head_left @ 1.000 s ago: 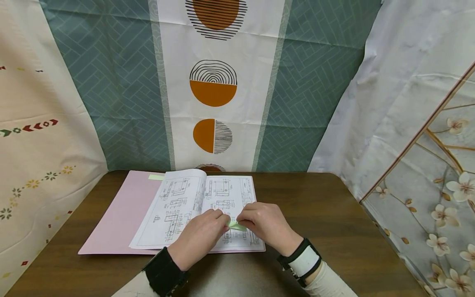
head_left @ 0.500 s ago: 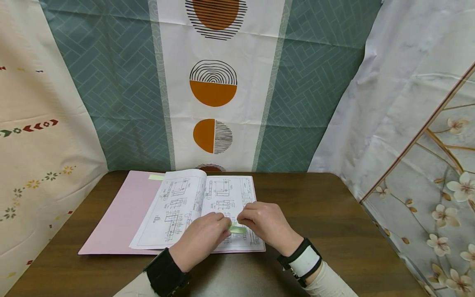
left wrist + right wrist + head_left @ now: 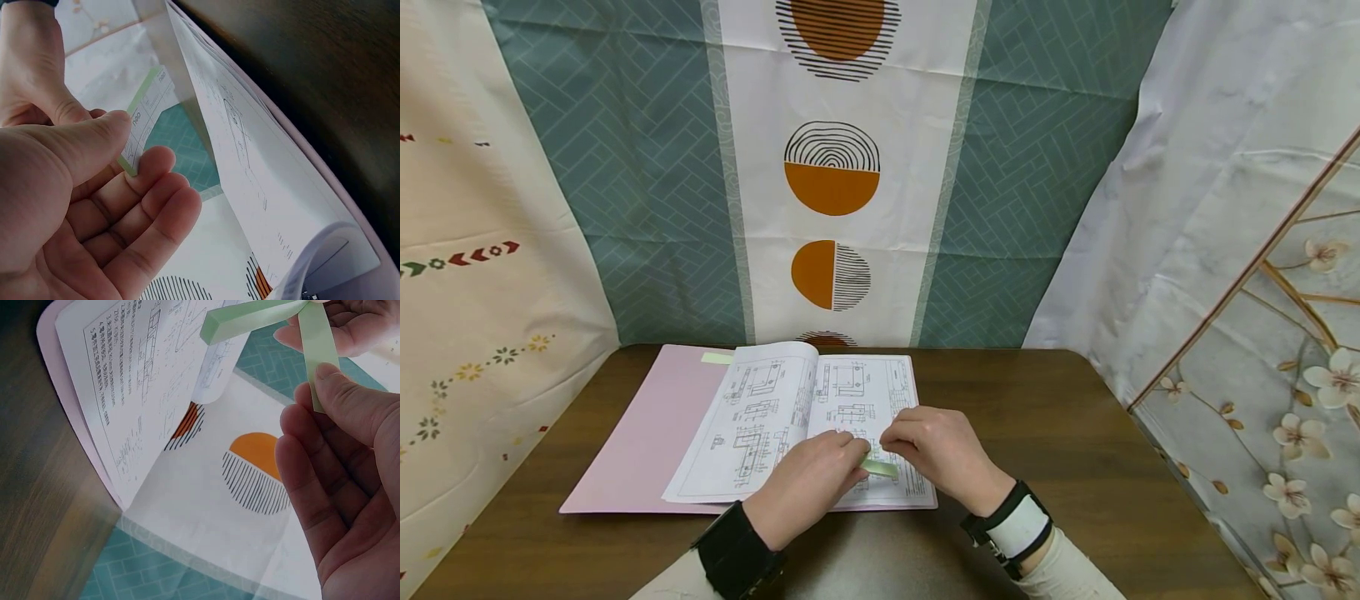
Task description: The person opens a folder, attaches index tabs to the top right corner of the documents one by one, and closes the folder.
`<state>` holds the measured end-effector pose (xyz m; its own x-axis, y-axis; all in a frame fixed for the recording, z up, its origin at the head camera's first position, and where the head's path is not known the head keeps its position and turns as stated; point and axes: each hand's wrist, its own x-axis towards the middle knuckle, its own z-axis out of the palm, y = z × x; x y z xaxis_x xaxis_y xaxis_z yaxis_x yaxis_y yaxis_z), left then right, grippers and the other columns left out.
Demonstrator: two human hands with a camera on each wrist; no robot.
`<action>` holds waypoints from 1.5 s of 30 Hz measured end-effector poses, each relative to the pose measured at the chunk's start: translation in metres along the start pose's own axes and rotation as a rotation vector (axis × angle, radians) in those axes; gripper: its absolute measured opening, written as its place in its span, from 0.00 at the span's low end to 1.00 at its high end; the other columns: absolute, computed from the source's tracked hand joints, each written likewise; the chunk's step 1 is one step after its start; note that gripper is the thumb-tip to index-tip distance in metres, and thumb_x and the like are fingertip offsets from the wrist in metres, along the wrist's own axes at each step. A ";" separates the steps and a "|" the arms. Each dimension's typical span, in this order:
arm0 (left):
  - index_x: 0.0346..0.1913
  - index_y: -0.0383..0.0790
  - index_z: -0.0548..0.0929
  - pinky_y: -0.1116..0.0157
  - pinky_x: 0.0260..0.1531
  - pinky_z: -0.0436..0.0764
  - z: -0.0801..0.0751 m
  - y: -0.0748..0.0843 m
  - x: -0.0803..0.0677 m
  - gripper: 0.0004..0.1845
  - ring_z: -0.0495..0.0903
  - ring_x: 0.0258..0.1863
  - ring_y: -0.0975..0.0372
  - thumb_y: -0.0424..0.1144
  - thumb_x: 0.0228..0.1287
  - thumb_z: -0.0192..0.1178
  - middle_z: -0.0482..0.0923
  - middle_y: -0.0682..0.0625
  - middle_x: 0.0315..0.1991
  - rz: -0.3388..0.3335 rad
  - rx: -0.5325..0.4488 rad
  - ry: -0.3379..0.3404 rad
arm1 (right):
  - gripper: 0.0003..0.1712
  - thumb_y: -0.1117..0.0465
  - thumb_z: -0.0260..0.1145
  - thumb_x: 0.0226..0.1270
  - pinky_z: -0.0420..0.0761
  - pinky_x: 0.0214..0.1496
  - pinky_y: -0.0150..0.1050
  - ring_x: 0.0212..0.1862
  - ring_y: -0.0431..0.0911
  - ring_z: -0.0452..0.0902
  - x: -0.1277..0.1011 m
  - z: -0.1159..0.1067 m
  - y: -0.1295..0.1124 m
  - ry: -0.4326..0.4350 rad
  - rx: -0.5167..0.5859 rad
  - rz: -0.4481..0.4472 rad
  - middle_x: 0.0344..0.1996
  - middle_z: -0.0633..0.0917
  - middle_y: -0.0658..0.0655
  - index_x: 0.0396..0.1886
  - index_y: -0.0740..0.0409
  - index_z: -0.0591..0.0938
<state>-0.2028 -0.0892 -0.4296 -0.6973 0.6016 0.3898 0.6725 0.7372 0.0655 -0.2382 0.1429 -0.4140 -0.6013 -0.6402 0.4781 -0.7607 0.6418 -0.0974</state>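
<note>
My left hand (image 3: 816, 467) pinches a pad of narrow pale green sticky notes (image 3: 880, 468) between thumb and fingers, over the open booklet's right page. Its printed white backing (image 3: 150, 103) faces the left wrist camera. Close on the right, my right hand (image 3: 940, 450) pinches the free end of a single green strip (image 3: 317, 353) between thumb and forefinger. In the right wrist view the strip's upper end meets the pad at the left fingertips, and the pad (image 3: 250, 320) sticks out sideways. Below both hands lies the booklet (image 3: 850, 375) with technical drawings, opened flat-ish with a curled left page.
Under the booklet, a pink folder cover (image 3: 647, 442) spreads to the left on the brown wooden table (image 3: 1037, 433). Near its top edge sits a pale green sticky strip (image 3: 717, 358). Patterned curtains (image 3: 1030, 167) hang behind and at both sides.
The left hand has shifted slightly right and turned, and the green pad has swung a little down and away from the right fingertips. The right hand stays nearly still.
</note>
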 end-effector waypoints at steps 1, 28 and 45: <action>0.46 0.43 0.86 0.65 0.34 0.82 0.000 0.000 0.000 0.11 0.81 0.33 0.63 0.42 0.71 0.78 0.83 0.55 0.33 0.001 0.000 -0.001 | 0.10 0.61 0.87 0.62 0.87 0.44 0.35 0.39 0.36 0.87 0.000 0.000 0.000 0.000 0.001 0.001 0.37 0.92 0.41 0.41 0.44 0.96; 0.44 0.45 0.89 0.64 0.39 0.81 -0.001 0.002 -0.027 0.09 0.76 0.39 0.61 0.40 0.67 0.80 0.78 0.56 0.39 0.009 -0.026 -0.016 | 0.11 0.63 0.87 0.61 0.88 0.44 0.38 0.39 0.37 0.87 -0.001 -0.011 0.008 0.043 0.024 0.059 0.38 0.92 0.42 0.41 0.46 0.96; 0.38 0.50 0.86 0.68 0.33 0.75 0.004 0.008 -0.044 0.09 0.73 0.34 0.65 0.44 0.68 0.79 0.76 0.60 0.34 0.084 -0.034 -0.086 | 0.12 0.64 0.88 0.60 0.87 0.44 0.36 0.39 0.36 0.87 0.000 -0.008 0.007 0.052 0.021 0.046 0.37 0.92 0.42 0.40 0.45 0.95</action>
<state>-0.1682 -0.1084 -0.4502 -0.6558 0.6861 0.3149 0.7365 0.6731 0.0674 -0.2414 0.1513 -0.4076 -0.6226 -0.5870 0.5174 -0.7379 0.6605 -0.1387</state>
